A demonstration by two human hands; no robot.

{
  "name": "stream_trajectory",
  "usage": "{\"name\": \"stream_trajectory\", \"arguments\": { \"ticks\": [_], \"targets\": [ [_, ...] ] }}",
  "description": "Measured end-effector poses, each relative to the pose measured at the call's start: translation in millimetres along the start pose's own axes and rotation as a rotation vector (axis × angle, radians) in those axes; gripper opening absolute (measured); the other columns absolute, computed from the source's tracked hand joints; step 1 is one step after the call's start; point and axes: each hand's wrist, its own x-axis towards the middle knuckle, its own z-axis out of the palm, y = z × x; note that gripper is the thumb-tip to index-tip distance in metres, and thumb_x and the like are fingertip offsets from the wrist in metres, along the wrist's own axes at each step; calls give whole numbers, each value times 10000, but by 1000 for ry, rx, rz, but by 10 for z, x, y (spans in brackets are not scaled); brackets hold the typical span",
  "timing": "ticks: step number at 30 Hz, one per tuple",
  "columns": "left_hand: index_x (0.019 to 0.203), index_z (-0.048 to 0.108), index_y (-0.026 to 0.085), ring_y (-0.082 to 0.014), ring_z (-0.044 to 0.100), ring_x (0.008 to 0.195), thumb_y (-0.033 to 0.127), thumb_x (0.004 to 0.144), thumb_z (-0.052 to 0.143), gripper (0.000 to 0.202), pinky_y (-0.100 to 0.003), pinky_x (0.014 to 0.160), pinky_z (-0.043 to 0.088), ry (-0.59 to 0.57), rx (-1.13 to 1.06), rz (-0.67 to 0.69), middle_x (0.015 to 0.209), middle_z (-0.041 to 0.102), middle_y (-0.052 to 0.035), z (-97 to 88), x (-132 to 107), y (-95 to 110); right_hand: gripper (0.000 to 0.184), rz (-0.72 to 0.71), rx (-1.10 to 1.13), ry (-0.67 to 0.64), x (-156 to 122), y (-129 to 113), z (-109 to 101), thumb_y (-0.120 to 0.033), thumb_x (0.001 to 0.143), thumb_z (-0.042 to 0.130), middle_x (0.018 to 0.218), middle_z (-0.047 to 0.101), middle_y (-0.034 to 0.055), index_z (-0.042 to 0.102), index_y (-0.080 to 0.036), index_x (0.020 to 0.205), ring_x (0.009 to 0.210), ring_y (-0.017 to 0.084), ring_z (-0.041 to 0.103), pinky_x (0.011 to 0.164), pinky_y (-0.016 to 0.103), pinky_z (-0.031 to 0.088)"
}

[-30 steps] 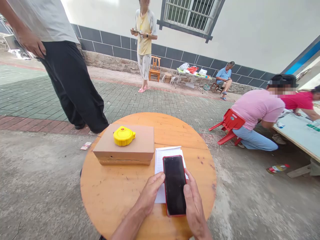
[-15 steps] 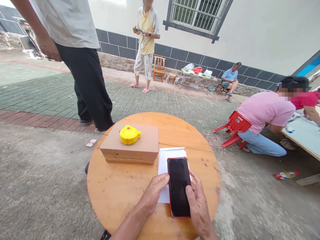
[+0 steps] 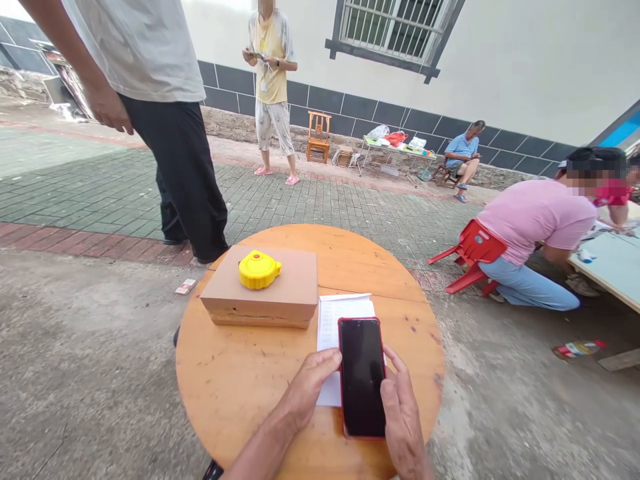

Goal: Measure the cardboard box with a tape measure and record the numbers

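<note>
A red-cased phone (image 3: 362, 376) with a dark screen lies lengthwise over a white sheet of paper (image 3: 336, 317) on a round wooden table (image 3: 235, 380). My left hand (image 3: 306, 387) grips the phone's left edge with thumb and curled fingers. My right hand (image 3: 403, 420) holds its right edge, fingers wrapped along the side. Behind them a flat cardboard box (image 3: 285, 293) rests on the table, with a yellow tape measure (image 3: 259, 269) on top.
A person in black trousers (image 3: 185, 167) stands close beyond the table's far left. Another person (image 3: 270, 87) stands further back by a wooden chair (image 3: 319, 137). A person in pink (image 3: 535, 233) sits on a red stool (image 3: 467, 257) at a low table (image 3: 607, 267) to the right.
The view shifted slightly; both hands keep hold of the phone. The standing person in yellow stepped to the left, and the near person in black trousers shifted a little.
</note>
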Motion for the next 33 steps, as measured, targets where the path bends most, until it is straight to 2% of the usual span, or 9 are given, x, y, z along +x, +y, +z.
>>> {"name": "stream_trajectory", "arguments": {
  "ticks": [7,13,21,25,28,33],
  "targets": [
    [1033,733,150,-227,634,973,370,920,577,293,-346,917,428,-2,-30,7,1029,726,-84,-26,22,-9,560,-30,-1,26,-3,32,-12,-539,958,434,1283,635,114,423,-219,1418,1133,251,627,871,324,546],
    [1066,729,152,-229,621,1022,367,926,569,302,-355,987,400,23,-40,17,1063,722,-85,-44,37,-19,510,-3,16,106,-18,94,-13,-534,958,437,1180,676,101,491,-209,1348,1011,221,662,765,272,555],
    [1070,731,154,-248,607,1067,379,924,567,314,-367,984,414,23,-35,18,1106,711,-96,-11,27,25,469,-25,-40,114,-23,95,0,-537,967,402,1071,687,73,535,-228,1294,949,200,661,812,279,534],
    [1102,721,160,-255,598,1095,371,923,569,316,-372,995,411,22,-45,24,1122,707,-94,-8,32,22,459,-25,-40,141,-36,76,21,-535,967,395,1006,704,72,563,-220,1255,857,199,674,738,282,544],
    [1121,714,160,-255,602,1091,367,926,563,322,-377,1008,404,10,-60,24,1108,712,-95,-19,35,7,459,-59,-54,194,-32,104,36,-548,943,443,1039,708,82,615,-212,1204,914,215,679,777,298,556],
    [1042,738,130,-255,623,1021,381,912,580,325,-381,986,410,0,-57,30,1034,726,-107,-38,38,7,463,-79,-78,269,-5,208,21,-552,897,529,1111,710,99,670,-195,1154,1038,252,661,909,358,532]
  ]
}}
